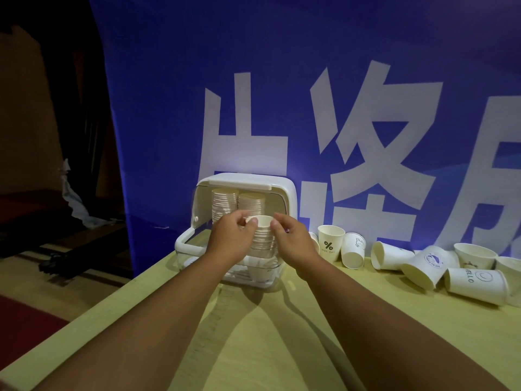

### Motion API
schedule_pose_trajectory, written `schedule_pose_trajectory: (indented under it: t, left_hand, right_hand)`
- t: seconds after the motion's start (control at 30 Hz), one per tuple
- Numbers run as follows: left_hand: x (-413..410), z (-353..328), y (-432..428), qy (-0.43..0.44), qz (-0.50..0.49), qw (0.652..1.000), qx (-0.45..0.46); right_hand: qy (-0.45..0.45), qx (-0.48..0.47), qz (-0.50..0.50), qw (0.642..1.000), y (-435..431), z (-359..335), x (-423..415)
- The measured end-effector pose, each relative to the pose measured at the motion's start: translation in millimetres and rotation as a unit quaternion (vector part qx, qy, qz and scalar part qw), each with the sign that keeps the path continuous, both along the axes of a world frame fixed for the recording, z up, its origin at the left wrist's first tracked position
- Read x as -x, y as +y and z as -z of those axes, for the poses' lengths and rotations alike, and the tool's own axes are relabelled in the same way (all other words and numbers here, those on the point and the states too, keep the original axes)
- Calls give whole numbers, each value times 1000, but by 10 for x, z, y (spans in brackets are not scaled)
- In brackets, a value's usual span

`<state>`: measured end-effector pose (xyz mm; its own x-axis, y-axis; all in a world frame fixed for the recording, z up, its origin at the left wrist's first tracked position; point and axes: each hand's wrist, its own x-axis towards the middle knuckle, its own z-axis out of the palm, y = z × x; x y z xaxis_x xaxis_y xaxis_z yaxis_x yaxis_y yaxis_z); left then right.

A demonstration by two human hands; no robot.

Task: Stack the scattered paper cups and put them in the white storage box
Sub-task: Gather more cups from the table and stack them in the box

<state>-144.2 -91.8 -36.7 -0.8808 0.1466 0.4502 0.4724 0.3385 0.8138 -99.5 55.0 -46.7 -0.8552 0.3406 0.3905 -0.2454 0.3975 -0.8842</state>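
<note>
A white storage box (286,193) stands open at the table's far edge, its lid swung up. Two tall stacks of paper cups (224,203) fill its back. A shorter stack of cups (263,241) stands in the front of the box. My left hand (232,238) and my right hand (293,239) grip this stack from either side near its top rim. To the right, loose white cups lie scattered: an upright one with a percent sign (329,242), a tipped one (352,251), and several on their sides (476,285).
The pale wooden table (267,334) ends at its left edge, with a dark floor and red carpet (25,320) below. A blue banner with large white characters (282,108) hangs right behind the box and cups.
</note>
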Motion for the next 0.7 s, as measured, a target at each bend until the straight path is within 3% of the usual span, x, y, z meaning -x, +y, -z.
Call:
schedule_pose_trajectory:
  t: [0.3,0.47,0.57,0.7]
  left_hand:
    - [-92,34,-19,-15,-14,999,33]
    - [-373,137,49,89,-91,986,106]
    - [-651,250,226,102,-62,987,104]
    - [-1000,355,632,32,17,996,81]
  right_hand:
    - [-20,21,17,999,20,137,-94]
    - [-15,5,65,998,182,115,-398]
    - [-15,0,93,996,369,148,-705]
    - [-34,-18,135,990,717,187,-1188]
